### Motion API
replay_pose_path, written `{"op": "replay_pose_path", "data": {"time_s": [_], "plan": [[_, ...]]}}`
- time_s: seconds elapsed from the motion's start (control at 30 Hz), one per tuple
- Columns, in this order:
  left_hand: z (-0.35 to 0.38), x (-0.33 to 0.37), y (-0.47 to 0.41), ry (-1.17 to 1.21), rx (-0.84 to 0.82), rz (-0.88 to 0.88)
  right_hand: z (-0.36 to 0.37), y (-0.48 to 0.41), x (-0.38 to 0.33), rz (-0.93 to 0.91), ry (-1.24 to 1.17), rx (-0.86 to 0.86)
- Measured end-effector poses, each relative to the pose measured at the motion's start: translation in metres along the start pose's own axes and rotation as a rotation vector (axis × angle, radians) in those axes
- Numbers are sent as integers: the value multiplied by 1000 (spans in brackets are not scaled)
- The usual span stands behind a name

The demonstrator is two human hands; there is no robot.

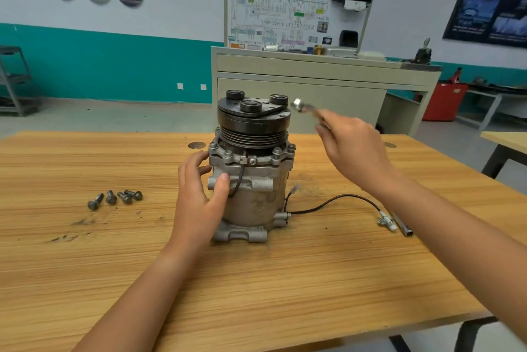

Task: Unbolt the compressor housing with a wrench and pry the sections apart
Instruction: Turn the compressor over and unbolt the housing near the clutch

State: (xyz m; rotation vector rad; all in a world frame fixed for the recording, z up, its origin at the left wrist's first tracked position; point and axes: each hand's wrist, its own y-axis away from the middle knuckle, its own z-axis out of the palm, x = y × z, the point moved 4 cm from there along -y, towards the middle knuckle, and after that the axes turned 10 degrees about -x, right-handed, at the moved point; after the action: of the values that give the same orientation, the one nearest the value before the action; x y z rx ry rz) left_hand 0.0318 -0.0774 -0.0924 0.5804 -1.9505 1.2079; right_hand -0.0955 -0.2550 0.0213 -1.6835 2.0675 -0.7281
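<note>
While four loose bolts (115, 199) lie in a short row on the wooden table (256, 294), well to the left of the work, a thin black cable (336, 200) loops away from the unit's right side to a small white connector (387, 222), and a slim metal rod (402, 226) rests just beside that connector. Beyond the table stands a beige cabinet (313, 86) carrying a wiring-diagram board (296, 9), with a red bin (443, 100) on the floor to its right. Nothing lies between the hands and the compressor (256, 195), which stands upright near the table's middle on its mounting lugs. Its grey cast housing is grimy, topped by a black ribbed pulley (253, 129) and clutch plate, and several flange bolts (228, 154) sit in the collar just under the pulley. The left hand (199, 197) clasps the housing's left side, fingers curled round the back and thumb pressed on the front. The right hand (353, 149) hovers to the upper right, fingers closed round the handle of a wrench (306, 108), which is motion-blurred; its ring head hangs in the air just right of the clutch plate, touching no bolt.
</note>
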Motion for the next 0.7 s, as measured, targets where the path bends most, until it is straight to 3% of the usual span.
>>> {"op": "replay_pose_path", "data": {"time_s": [0.07,0.3,0.7], "plan": [[1,-1,-1,12,2,4,-18,13,-5,1,-63,22],[2,-4,-1,22,-4,1,-23,32,-25,39,100,-342],[1,-2,-1,-11,2,11,-35,27,-46,50,360,-496]]}}
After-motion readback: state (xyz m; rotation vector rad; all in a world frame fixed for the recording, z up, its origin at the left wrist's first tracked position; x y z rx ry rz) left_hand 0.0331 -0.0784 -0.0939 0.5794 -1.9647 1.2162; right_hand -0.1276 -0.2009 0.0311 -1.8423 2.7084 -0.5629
